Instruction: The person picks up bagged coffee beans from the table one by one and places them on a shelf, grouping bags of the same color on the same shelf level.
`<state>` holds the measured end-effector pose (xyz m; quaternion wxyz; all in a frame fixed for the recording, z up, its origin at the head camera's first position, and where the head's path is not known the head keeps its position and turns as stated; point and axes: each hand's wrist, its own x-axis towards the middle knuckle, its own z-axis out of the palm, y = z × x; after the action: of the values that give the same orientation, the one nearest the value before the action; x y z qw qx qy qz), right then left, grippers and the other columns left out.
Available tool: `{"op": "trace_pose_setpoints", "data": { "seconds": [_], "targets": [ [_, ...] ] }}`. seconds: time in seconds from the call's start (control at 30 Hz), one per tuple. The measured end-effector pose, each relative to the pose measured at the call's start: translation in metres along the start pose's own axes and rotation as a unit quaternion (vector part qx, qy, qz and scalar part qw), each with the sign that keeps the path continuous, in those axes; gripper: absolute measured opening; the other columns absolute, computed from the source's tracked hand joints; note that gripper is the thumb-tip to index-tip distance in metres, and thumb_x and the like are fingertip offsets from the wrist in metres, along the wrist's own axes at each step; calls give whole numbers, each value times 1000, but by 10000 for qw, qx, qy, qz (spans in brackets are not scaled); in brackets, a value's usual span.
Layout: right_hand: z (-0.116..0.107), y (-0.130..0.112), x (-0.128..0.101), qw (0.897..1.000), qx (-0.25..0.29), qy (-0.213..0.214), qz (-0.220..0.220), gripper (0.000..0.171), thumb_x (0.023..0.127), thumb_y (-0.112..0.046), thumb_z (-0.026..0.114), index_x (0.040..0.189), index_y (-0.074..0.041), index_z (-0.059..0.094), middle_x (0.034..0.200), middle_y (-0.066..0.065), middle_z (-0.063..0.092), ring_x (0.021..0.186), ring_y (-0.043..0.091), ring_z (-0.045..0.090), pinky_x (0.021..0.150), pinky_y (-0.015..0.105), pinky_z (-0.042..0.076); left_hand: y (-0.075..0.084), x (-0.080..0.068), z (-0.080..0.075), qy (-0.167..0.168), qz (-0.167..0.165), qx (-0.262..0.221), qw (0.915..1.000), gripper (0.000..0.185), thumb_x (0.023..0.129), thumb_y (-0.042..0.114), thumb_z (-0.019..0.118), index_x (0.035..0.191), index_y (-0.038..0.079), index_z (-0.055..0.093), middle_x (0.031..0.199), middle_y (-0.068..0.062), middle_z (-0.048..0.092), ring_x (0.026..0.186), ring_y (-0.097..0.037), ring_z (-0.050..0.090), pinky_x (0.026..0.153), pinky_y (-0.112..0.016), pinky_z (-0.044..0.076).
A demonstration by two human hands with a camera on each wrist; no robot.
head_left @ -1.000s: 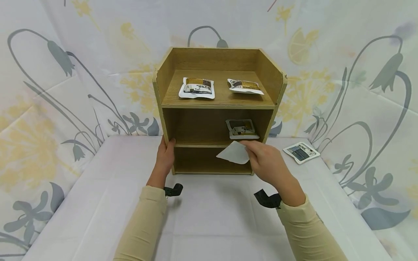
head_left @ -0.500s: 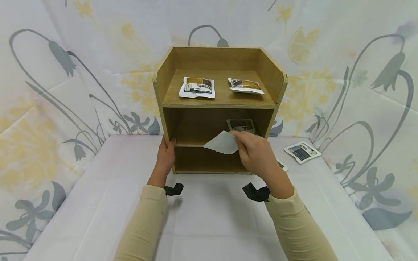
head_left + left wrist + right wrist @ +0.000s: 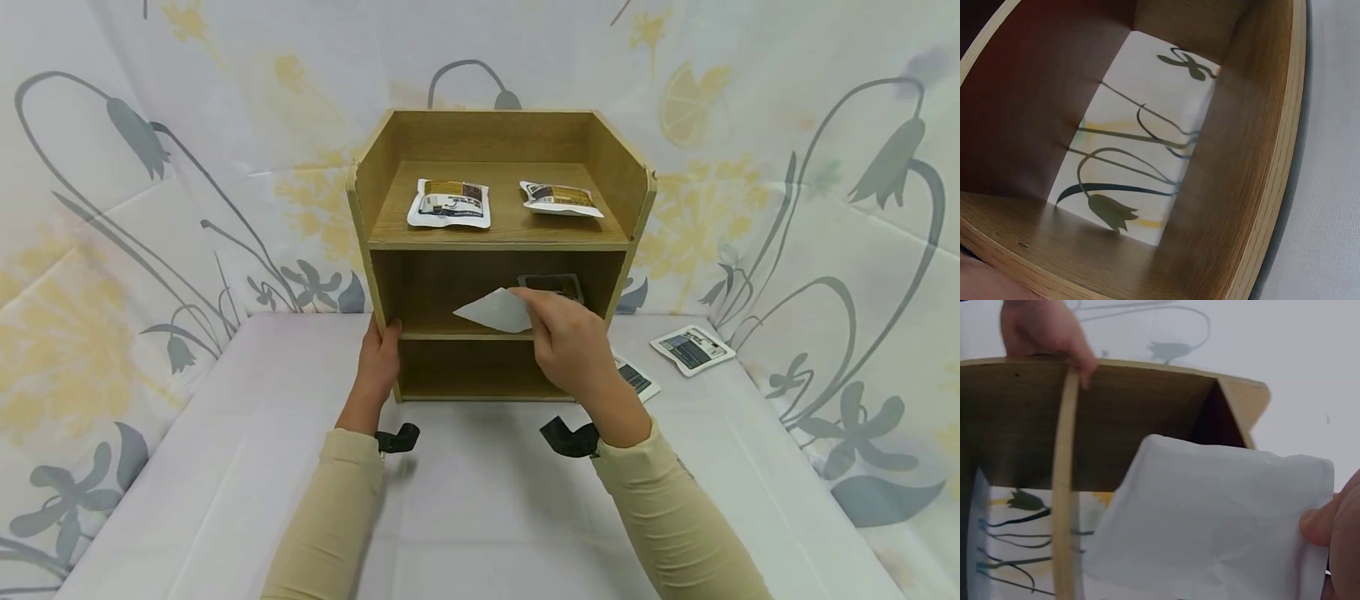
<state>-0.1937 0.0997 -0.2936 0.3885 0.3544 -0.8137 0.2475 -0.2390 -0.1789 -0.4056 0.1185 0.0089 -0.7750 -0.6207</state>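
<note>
A small wooden shelf unit (image 3: 495,137) stands upright against the back cloth. My left hand (image 3: 378,362) holds its left side panel at mid height; in the right wrist view, the same hand (image 3: 1044,328) wraps over the panel's edge. With my right hand (image 3: 573,337) I pinch a flat white packet (image 3: 493,311) by its right edge, in front of the middle compartment. Its plain white side faces the right wrist camera, with the thumb on it. Behind the right hand, another packet (image 3: 562,282) on the middle shelf is partly hidden.
Two puffy packets, one left (image 3: 448,205) and one right (image 3: 561,200), lie on the top shelf. On the white table (image 3: 465,500), a packet (image 3: 693,350) lies to the right, and another (image 3: 636,379) shows partly behind my right wrist.
My right hand has moved left and slightly up with the white packet, uncovering a packet on the table and covering more of the one on the middle shelf. My left hand stays put.
</note>
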Motion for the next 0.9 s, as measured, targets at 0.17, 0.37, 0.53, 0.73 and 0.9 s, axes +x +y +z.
{"op": "trace_pose_setpoints", "data": {
  "seconds": [0.17, 0.37, 0.53, 0.73, 0.9],
  "targets": [
    [12, 0, -1, 9996, -214, 21, -170, 29, 93, 5, 52, 115, -4, 68, 102, 13, 74, 81, 28, 71, 66, 39, 57, -3, -1, 0, -5, -30, -36, 10000, 57, 102, 40, 34, 155, 22, 20, 156, -12, 30, 144, -30, 28, 118, -49, 22],
    [23, -5, 1, 9980, -460, -51, -424, 32, 90, 7, 53, 115, -4, 68, 106, 11, 74, 83, 26, 71, 69, 37, 58, -3, 0, 1, 36, -25, -35, 10000, 57, 102, 39, 34, 154, 22, 21, 154, -13, 33, 141, -31, 32, 117, -49, 24],
    [31, -10, 2, 9966, -581, -210, -549, 33, 89, 6, 54, 117, -5, 67, 108, 10, 74, 89, 24, 71, 69, 37, 57, -1, 1, 1, 53, 0, -14, 10000, 57, 102, 39, 34, 154, 21, 22, 153, -14, 34, 140, -32, 34, 116, -49, 26],
    [40, -15, 1, 9947, -666, -422, -657, 29, 90, 0, 59, 117, -6, 68, 107, 8, 73, 95, 24, 70, 74, 39, 56, -2, 2, 1, 39, -38, -8, 10000, 56, 102, 39, 34, 154, 21, 22, 153, -15, 34, 140, -33, 35, 116, -50, 26],
    [50, -18, -2, 9931, -671, -709, -648, 26, 91, -6, 63, 116, -5, 69, 111, 9, 72, 100, 25, 69, 82, 41, 55, -3, 3, 1, 79, -1, -62, 9999, 55, 102, 38, 35, 153, 19, 25, 151, -15, 37, 139, -32, 36, 117, -49, 26]
  ]
}}
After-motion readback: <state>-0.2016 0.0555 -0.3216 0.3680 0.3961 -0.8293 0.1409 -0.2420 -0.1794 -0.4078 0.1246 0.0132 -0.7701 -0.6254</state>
